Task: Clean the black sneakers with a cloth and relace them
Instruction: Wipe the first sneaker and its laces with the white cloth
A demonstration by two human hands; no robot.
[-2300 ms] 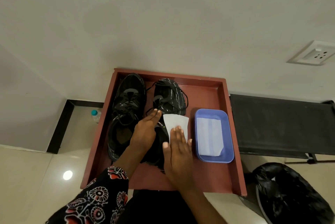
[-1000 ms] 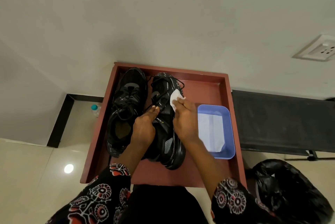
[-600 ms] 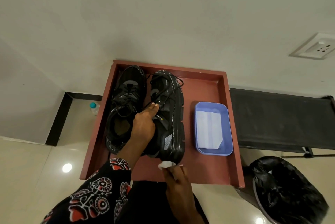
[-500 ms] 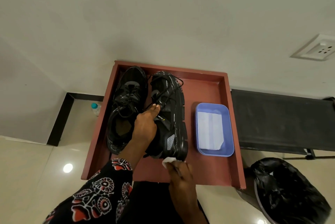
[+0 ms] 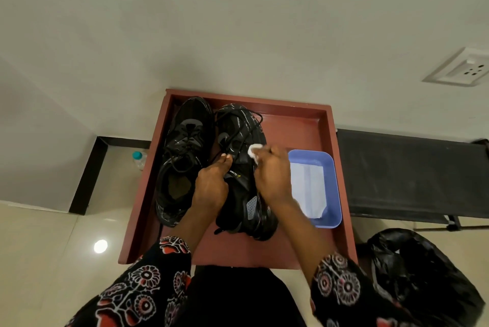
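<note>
Two black sneakers lie side by side on a red-brown tray (image 5: 304,125). The left sneaker (image 5: 185,157) rests flat with its laces loose. The right sneaker (image 5: 244,194) is tilted onto its side, loose laces trailing over its toe. My left hand (image 5: 211,189) grips this sneaker at its tongue and collar. My right hand (image 5: 272,175) holds a bunched white cloth (image 5: 254,151) and presses it against the sneaker's upper side near the laces.
A blue plastic tub (image 5: 330,167) with folded white cloths stands on the tray, right of the sneakers. A black bench (image 5: 410,173) adjoins the tray on the right. A black bin bag (image 5: 423,279) sits at lower right. A small bottle (image 5: 139,158) stands on the floor at left.
My right hand has carried the cloth from the sneaker's heel up along its side to the lace area. My left hand has kept its hold on the sneaker.
</note>
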